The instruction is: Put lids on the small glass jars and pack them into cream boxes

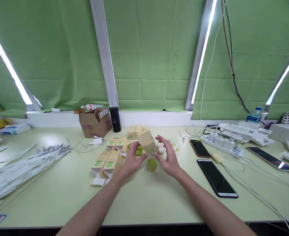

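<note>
My left hand (133, 160) grips a small tan carton (146, 140) between thumb and fingers, tilted above the table. My right hand (169, 160) has its fingers spread, and its thumb is at the carton's lower right corner. Just below the carton stands a small glass jar (152, 165) with yellow-green contents. White round pieces (160, 149) lie behind my right hand, partly covered by it. More green jars (139, 150) show behind my left hand. Several matching cartons (113, 162) with green labels lie to the left, the nearest with white end flaps open.
A cardboard box (95, 123) and a black cylinder (115, 119) stand at the back. Phones (217, 177), cables and a power strip (221, 144) occupy the right side. White strips (28, 170) are heaped at left. Clear plastic pieces (176, 145) lie beyond my right hand.
</note>
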`<action>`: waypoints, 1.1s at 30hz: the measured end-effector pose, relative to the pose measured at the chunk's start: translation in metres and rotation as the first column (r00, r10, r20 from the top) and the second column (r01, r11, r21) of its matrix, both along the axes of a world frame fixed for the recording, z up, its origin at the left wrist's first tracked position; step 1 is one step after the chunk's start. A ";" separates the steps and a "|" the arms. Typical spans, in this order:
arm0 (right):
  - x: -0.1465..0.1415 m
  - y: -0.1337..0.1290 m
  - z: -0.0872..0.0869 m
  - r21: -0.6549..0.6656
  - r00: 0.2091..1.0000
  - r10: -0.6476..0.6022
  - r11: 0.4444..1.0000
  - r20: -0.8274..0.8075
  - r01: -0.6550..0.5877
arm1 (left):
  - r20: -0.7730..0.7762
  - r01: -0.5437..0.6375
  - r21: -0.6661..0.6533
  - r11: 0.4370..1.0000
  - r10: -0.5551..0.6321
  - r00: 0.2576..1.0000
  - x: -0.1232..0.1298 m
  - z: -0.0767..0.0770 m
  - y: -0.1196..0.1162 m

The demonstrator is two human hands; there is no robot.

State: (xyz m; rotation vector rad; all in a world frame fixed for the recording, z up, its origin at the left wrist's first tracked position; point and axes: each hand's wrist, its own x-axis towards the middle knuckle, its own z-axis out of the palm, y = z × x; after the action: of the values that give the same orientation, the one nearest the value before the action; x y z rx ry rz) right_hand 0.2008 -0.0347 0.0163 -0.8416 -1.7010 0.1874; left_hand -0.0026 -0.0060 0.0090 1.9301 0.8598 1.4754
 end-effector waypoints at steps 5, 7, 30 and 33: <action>0.007 -0.003 -0.004 0.151 0.995 0.004 0.988 0.103 -0.020 | -0.276 -0.063 0.497 0.865 0.226 0.934 0.002 0.002 -0.008; 0.009 -0.003 -0.005 0.202 0.991 -0.015 0.979 0.132 -0.013 | -0.289 -0.073 0.598 0.798 0.300 0.909 0.003 0.004 -0.010; 0.005 -0.008 -0.014 0.379 0.990 -0.058 0.925 0.125 0.006 | -0.155 -0.207 0.695 0.688 0.425 0.892 0.003 0.000 -0.016; 0.003 -0.014 -0.005 0.284 0.995 0.042 0.957 0.086 -0.064 | -0.204 -0.142 0.644 0.751 0.348 0.915 0.003 0.003 -0.018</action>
State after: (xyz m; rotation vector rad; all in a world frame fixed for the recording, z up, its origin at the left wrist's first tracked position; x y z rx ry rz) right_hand 0.2034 -0.0488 0.0109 -0.5944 -1.7736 -0.0571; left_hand 0.0000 -0.0236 0.0116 2.6855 0.8584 1.8001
